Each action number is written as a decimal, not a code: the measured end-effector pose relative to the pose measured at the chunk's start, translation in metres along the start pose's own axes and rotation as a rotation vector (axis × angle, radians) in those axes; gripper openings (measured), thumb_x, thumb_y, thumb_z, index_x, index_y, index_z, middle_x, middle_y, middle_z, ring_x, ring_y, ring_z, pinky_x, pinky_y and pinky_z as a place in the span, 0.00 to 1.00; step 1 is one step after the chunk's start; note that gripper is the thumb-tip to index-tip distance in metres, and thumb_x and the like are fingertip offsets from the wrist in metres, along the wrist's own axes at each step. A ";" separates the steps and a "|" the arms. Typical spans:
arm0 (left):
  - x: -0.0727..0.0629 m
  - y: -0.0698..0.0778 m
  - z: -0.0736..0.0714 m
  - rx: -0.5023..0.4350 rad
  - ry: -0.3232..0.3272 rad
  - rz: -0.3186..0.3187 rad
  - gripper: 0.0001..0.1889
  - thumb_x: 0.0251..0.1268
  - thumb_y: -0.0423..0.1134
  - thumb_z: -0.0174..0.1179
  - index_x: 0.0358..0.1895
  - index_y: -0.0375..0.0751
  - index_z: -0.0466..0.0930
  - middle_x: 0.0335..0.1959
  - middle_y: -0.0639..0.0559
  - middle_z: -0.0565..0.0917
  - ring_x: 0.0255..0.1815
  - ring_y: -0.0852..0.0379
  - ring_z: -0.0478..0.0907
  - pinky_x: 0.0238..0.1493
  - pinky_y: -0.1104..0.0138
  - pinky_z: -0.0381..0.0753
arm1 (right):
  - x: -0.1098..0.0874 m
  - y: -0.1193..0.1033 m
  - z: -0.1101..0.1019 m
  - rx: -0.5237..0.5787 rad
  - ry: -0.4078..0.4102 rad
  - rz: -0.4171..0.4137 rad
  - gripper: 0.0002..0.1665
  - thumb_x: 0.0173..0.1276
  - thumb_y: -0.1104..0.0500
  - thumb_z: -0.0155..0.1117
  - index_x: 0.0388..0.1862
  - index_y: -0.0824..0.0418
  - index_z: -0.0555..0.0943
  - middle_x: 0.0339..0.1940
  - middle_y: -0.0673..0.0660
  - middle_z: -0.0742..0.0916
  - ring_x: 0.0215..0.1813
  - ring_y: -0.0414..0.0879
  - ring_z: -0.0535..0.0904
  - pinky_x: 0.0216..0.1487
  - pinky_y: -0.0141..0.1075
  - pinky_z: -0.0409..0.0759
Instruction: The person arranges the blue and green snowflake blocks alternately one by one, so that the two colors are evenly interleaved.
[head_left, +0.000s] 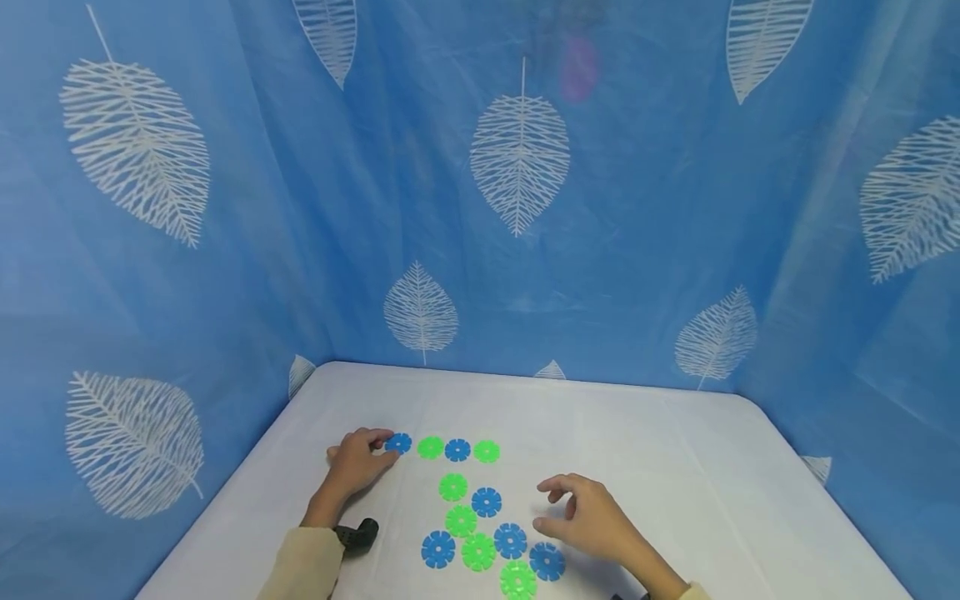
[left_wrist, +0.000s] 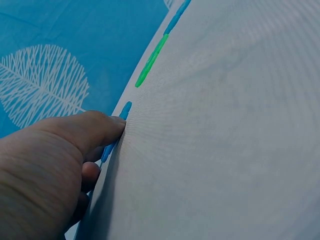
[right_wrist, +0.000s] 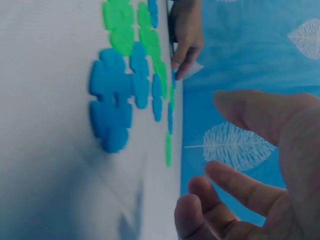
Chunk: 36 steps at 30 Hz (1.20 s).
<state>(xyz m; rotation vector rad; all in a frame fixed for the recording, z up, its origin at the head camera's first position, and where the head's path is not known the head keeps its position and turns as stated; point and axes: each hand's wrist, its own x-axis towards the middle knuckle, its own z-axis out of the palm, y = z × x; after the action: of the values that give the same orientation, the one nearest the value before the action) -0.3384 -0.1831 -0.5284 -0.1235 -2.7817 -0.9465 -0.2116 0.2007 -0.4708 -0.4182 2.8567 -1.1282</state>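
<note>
My left hand (head_left: 357, 462) is at the left end of a row of plastic notched discs on the table. Its thumb and index finger pinch the edges of a blue notched disc (head_left: 401, 443) that lies flat there. In the left wrist view the thumb partly covers this blue disc (left_wrist: 128, 108). To its right in the row come a green disc (head_left: 431, 447), a blue disc (head_left: 457, 450) and another green disc (head_left: 487, 452). My right hand (head_left: 588, 515) hovers above the table with fingers loosely bent and thumb apart, holding nothing.
Below the row, several more green and blue discs lie flat in a loose cluster, among them a green disc (head_left: 478, 552) and a blue disc (head_left: 547, 561). A white cloth covers the table (head_left: 675, 467). Blue leaf-patterned curtains (head_left: 615, 250) stand around its back and sides.
</note>
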 end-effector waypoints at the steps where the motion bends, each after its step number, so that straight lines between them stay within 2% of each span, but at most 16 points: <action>1: 0.000 -0.001 -0.001 0.002 0.004 0.002 0.21 0.57 0.46 0.71 0.54 0.47 0.86 0.33 0.56 0.79 0.41 0.55 0.73 0.43 0.54 0.53 | 0.000 0.000 0.002 -0.003 -0.018 0.001 0.29 0.58 0.43 0.75 0.55 0.55 0.84 0.43 0.52 0.86 0.30 0.37 0.74 0.30 0.32 0.73; 6: 0.001 -0.002 -0.001 0.005 0.001 0.004 0.22 0.57 0.47 0.70 0.55 0.47 0.86 0.33 0.56 0.79 0.41 0.54 0.73 0.42 0.54 0.53 | -0.002 0.002 0.009 -0.018 -0.077 0.010 0.30 0.56 0.43 0.77 0.54 0.55 0.84 0.42 0.50 0.85 0.29 0.37 0.72 0.29 0.32 0.71; 12: 0.002 -0.002 -0.001 0.004 0.003 -0.002 0.21 0.56 0.47 0.71 0.54 0.47 0.86 0.33 0.56 0.78 0.40 0.55 0.72 0.42 0.54 0.53 | -0.005 0.005 0.014 -0.012 -0.104 -0.009 0.32 0.53 0.42 0.78 0.54 0.54 0.84 0.42 0.49 0.84 0.28 0.36 0.71 0.28 0.31 0.70; 16: 0.001 -0.001 -0.001 0.005 0.005 -0.011 0.21 0.56 0.46 0.71 0.54 0.47 0.86 0.33 0.56 0.78 0.40 0.55 0.72 0.42 0.54 0.53 | -0.007 0.005 0.016 -0.025 -0.130 0.013 0.32 0.52 0.42 0.78 0.54 0.52 0.84 0.41 0.47 0.83 0.29 0.37 0.71 0.28 0.31 0.69; 26: 0.001 0.001 0.000 0.004 0.003 -0.011 0.21 0.56 0.46 0.71 0.54 0.48 0.86 0.33 0.56 0.79 0.39 0.55 0.72 0.42 0.54 0.53 | -0.012 0.011 0.015 -0.045 -0.190 0.001 0.32 0.47 0.41 0.80 0.52 0.47 0.84 0.40 0.43 0.82 0.36 0.37 0.72 0.35 0.31 0.70; 32: 0.001 0.000 0.000 0.007 0.008 -0.007 0.21 0.56 0.47 0.71 0.54 0.48 0.86 0.33 0.57 0.79 0.39 0.56 0.72 0.42 0.54 0.53 | -0.015 0.012 0.011 0.012 -0.227 -0.027 0.32 0.44 0.46 0.82 0.50 0.49 0.85 0.41 0.43 0.82 0.39 0.37 0.73 0.38 0.31 0.73; 36: 0.000 0.001 0.000 -0.001 0.007 -0.008 0.21 0.56 0.46 0.71 0.54 0.48 0.86 0.34 0.56 0.80 0.39 0.55 0.72 0.42 0.54 0.53 | -0.015 0.014 0.010 0.001 -0.239 -0.038 0.32 0.42 0.47 0.82 0.50 0.49 0.85 0.40 0.41 0.83 0.41 0.36 0.74 0.41 0.31 0.75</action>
<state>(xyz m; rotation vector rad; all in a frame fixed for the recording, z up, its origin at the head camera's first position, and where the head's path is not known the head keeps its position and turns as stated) -0.3382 -0.1830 -0.5278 -0.1093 -2.7775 -0.9485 -0.1988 0.2079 -0.4882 -0.5672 2.6514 -1.0095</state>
